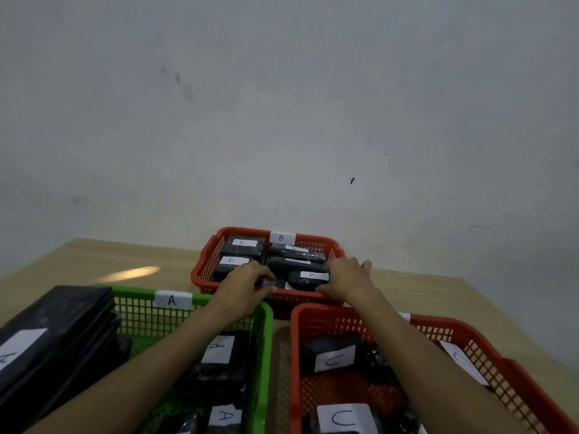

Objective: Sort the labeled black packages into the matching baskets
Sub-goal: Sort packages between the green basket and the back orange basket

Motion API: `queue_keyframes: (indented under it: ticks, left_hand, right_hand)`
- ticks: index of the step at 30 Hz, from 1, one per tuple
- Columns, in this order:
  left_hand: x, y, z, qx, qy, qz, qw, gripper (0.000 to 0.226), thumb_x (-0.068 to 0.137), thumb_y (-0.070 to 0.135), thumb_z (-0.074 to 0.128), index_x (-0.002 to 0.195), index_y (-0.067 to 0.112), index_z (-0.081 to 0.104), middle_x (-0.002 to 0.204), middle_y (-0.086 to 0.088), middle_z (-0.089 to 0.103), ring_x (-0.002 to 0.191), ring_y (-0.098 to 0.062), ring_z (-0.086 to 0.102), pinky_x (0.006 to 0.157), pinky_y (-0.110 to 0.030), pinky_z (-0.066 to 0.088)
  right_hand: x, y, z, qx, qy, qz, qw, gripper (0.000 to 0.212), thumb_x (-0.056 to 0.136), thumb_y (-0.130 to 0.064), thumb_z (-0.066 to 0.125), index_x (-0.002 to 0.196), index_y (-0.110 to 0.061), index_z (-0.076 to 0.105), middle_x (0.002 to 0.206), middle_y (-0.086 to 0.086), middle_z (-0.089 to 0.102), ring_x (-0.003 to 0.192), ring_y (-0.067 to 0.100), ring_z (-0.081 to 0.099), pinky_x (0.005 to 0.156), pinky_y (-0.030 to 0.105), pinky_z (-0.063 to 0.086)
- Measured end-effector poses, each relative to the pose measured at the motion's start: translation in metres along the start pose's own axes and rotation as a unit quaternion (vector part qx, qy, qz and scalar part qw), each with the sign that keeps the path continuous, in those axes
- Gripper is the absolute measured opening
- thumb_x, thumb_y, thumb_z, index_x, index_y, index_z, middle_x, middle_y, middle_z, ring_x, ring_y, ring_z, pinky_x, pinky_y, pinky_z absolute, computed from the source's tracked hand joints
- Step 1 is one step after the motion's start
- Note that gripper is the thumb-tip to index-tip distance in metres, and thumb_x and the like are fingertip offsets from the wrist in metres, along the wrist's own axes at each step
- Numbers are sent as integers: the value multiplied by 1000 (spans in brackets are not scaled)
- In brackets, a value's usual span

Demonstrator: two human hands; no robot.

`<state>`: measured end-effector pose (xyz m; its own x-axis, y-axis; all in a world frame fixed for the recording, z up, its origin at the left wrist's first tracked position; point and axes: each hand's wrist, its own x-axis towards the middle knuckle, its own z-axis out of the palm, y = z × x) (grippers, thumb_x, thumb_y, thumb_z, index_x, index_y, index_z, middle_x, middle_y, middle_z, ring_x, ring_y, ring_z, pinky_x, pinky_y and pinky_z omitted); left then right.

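Both hands reach into the red basket marked B (332, 245) at the far edge of the desk (103, 258). Left hand (247, 281) pinches something small and dark, likely a package. Right hand (347, 277) rests fingers spread on a B-labelled package (308, 278) inside, not clamped. Step: seating B packages. Next, probably: release, withdraw, check for any package left unsorted. Green A basket (264, 324) and red C basket (296, 339) at the near edge are loaded.

Your left hand (247, 281) and right hand (346, 278) hide the near packages in basket B (200, 270). Basket C's label (404, 317) sits behind your right arm; both near baskets run off frame.
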<state>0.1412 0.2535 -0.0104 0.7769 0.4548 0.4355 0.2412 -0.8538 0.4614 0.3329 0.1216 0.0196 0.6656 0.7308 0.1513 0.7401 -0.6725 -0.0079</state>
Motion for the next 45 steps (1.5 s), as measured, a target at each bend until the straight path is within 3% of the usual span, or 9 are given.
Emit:
queue_keyframes:
  ticks: [10,15,22,27,30,32,34,36,45]
  left_hand:
    - [1,-1,0,9,-18,-4,1000,22,89,37,66,106,24,67,104,9,59,98,-9,58,88,-37,54]
    - [-2,1,-4,25,-8,3,1000,24,90,36,66,110,24,65,105,9,59,98,-8,56,89,-35,54]
    - [-26,19,-45,69,33,-3,997,21,90,35,65,105,20,65,104,7,60,93,-8,60,83,-28,55]
    - [-69,36,-88,95,-105,-105,984,14,92,33,64,91,19,62,95,2,65,84,-11,62,75,-25,51]
    - [-107,36,-94,108,-195,-147,964,26,86,53,63,90,28,56,93,6,63,81,-6,59,69,-24,47]
    - [-129,35,-88,107,-219,-171,955,44,79,64,65,103,29,57,99,8,60,86,-8,58,70,-25,47]
    - [-143,32,-79,110,-219,-186,951,68,73,66,69,126,27,54,119,3,56,104,-16,56,85,-32,49]
    - [-150,30,-72,100,-196,-185,958,76,72,61,73,135,25,51,129,-1,53,115,-21,53,97,-38,47]
    - [-162,22,-87,41,-124,-161,978,25,94,34,60,115,22,69,104,1,72,94,-16,66,84,-35,55]
  right_hand:
    - [2,-9,3,23,17,7,1000,34,84,-36,74,114,-24,65,114,2,63,115,26,51,102,46,28]
    - [1,-5,4,39,23,3,999,32,84,-42,73,110,-26,66,109,0,64,111,25,53,99,45,28]
    - [-33,-12,-11,134,96,-48,985,24,89,-39,66,107,-23,70,110,-1,69,106,23,61,94,43,33]
    - [-89,-47,-24,218,103,-118,963,26,92,-38,65,109,-20,72,107,-4,69,96,12,63,92,44,52]
    - [-126,-76,-22,248,83,-164,951,19,94,-32,64,109,-22,71,103,-7,67,92,7,61,88,37,56]
    - [-146,-95,-17,244,82,-182,949,19,96,-25,61,112,-21,69,109,-5,67,98,11,62,92,40,54]
    - [-161,-111,-13,233,88,-187,950,23,98,-19,55,117,-21,68,118,-2,67,108,16,61,96,43,50]
    - [-174,-121,-10,223,97,-183,953,28,97,-13,52,119,-20,68,122,-1,66,114,20,57,94,42,45]
    - [-187,-130,-11,188,91,-153,966,25,96,-11,51,115,-20,65,119,0,64,112,21,53,91,44,43]
